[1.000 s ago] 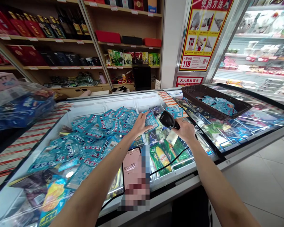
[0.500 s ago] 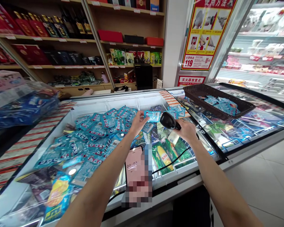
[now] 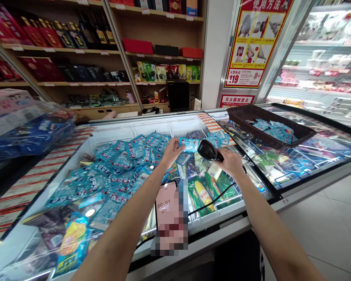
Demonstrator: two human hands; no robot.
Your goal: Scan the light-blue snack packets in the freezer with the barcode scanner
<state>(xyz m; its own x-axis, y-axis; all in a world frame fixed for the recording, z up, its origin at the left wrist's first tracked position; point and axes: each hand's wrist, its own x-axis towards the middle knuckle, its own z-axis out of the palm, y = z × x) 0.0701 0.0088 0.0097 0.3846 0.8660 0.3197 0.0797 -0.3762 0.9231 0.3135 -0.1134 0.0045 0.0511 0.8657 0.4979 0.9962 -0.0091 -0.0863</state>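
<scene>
Left hand (image 3: 171,153): fingers pinched on blue packet (image 3: 190,144). Right hand (image 3: 231,162): fingers wrapped round black scanner (image 3: 207,150), head beside packet. Packet pile (image 3: 117,160) to left.

The light-blue packet (image 3: 189,145) is flat and roughly level, pinched at its left end by the left hand's (image 3: 171,151) fingers above the freezer (image 3: 225,236), between its front and far edges. The black handheld scanner (image 3: 208,150), gripped in the right hand (image 3: 229,162), points its head at the packet's right end; contact cannot be determined.
</scene>
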